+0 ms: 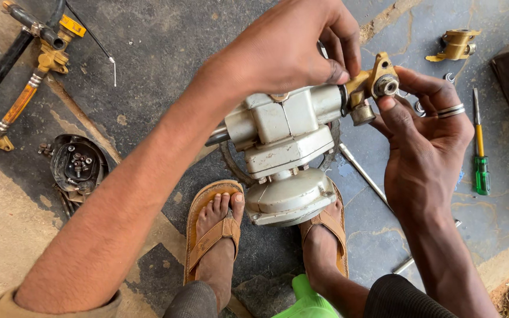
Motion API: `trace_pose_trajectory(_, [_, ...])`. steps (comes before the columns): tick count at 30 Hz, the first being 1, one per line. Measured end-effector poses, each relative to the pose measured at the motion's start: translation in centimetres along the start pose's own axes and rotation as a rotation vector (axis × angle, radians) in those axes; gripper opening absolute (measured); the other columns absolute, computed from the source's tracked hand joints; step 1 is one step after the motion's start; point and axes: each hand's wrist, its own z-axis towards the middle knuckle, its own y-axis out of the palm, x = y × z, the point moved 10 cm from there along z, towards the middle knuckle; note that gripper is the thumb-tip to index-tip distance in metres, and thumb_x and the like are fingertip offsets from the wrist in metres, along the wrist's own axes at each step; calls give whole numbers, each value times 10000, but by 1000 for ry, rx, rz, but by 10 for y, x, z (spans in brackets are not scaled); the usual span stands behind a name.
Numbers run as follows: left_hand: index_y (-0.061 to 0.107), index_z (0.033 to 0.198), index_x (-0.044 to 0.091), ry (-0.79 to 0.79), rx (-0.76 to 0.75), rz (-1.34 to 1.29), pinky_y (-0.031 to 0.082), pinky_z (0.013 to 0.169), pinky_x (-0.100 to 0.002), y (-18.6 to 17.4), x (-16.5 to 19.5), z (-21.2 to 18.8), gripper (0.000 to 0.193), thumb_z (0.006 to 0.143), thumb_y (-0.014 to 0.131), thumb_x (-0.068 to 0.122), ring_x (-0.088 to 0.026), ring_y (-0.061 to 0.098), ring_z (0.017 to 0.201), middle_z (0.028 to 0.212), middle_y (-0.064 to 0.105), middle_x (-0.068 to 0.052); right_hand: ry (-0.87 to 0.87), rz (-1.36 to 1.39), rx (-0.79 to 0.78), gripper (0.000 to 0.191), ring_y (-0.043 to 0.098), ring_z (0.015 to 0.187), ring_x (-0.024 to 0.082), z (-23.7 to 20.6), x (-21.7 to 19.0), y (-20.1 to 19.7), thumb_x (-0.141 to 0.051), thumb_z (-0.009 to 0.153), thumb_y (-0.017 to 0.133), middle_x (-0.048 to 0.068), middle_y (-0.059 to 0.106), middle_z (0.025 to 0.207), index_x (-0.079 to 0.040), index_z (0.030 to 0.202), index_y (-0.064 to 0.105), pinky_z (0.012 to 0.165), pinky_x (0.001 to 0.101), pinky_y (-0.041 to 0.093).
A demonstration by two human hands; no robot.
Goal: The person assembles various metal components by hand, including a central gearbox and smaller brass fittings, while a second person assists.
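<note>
Brass fitting [374,86] on grey pump body [284,153]: seating at the outlet port appears to be the step in hand.

Head view: left hand [293,50] reaches over the pump body, thumb and forefinger pinching the fitting's inner end. Right hand [425,135] cradles it from beyond, fingers [425,82] loosely curled round its outer end, thumb beneath. The pump body sits above the sandalled feet [219,229]. Judged next: firm alignment, then turning. A green-handled screwdriver [480,153] lies well right of the pump body.
</note>
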Motion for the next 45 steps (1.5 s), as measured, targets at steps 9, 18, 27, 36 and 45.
trace_pose_trajectory(9, [684, 887, 51, 304, 37, -119, 573, 756, -296, -6, 7, -9, 139, 811, 799, 67, -109, 699, 851, 903, 734, -14, 69, 159, -19, 254, 670, 1209, 194, -1, 7, -4, 37, 1053, 692, 125, 610, 1319, -6, 1266, 559, 1099, 370, 582])
trace_pose_trajectory(18, [624, 952, 89, 68, 125, -236, 603, 634, -220, -14, -8, -11, 121, 906, 731, 123, -53, 739, 721, 853, 700, 6, 131, 186, -59, 279, 632, 1327, 215, 1, 14, -1, -64, 1092, 683, 153, 641, 1393, -83, 1318, 519, 1210, 438, 525])
trace_pose_trajectory(27, [635, 1013, 58, -61, -60, -86, 520, 647, -275, 2, -12, -9, 336, 799, 861, 184, -103, 725, 749, 819, 739, -19, 139, 189, -99, 265, 624, 1331, 242, 2, 11, 2, -56, 1097, 686, 190, 624, 1381, -81, 1292, 509, 1199, 419, 510])
trace_pose_trajectory(36, [631, 1109, 37, 4, -119, -238, 565, 738, -276, 5, -11, -12, 331, 863, 837, 116, -115, 724, 845, 940, 746, -80, 153, 194, -92, 309, 620, 1326, 239, 2, 11, 4, -59, 1082, 699, 195, 616, 1408, -85, 1326, 511, 1211, 429, 515])
trace_pose_trajectory(45, [685, 1038, 59, 5, -112, -139, 579, 745, -283, 3, -4, -13, 404, 761, 944, 199, -127, 742, 862, 948, 764, -59, 180, 142, -134, 493, 621, 1336, 246, 7, 14, 5, -138, 1021, 687, 167, 612, 1422, -12, 1467, 519, 1200, 417, 513])
